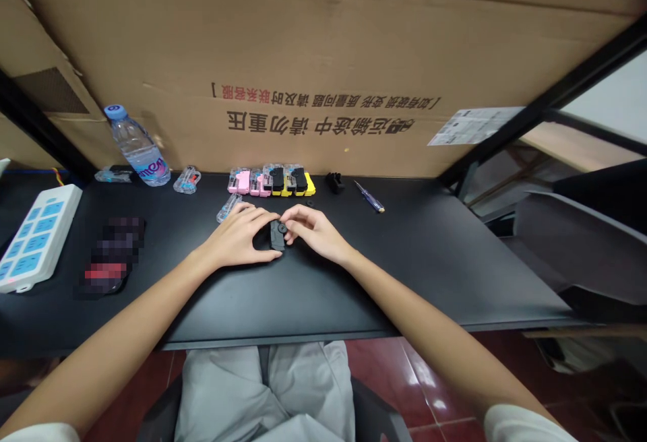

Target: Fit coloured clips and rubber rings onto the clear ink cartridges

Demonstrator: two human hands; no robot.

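Observation:
A small black plastic part (277, 238) with a round black disc on it is between my hands over the middle of the black table. My left hand (241, 234) holds its left side, thumb at the lower end and fingers at the upper end. My right hand (312, 230) has its fingers curled at the part's right edge, by the round disc; whether they pinch something small there is hidden. Just beyond my left hand lies a clear plastic piece (228, 207). Pink, yellow and black clear-cased pieces (270, 180) stand in a row behind.
Against the cardboard wall (323, 51) stand a water bottle (139, 149) and a clear part (187, 180). A white power strip (40, 236) and a blurred dark object (115, 253) lie left. Small black parts (334, 182) and a screwdriver (370, 197) lie right of the row.

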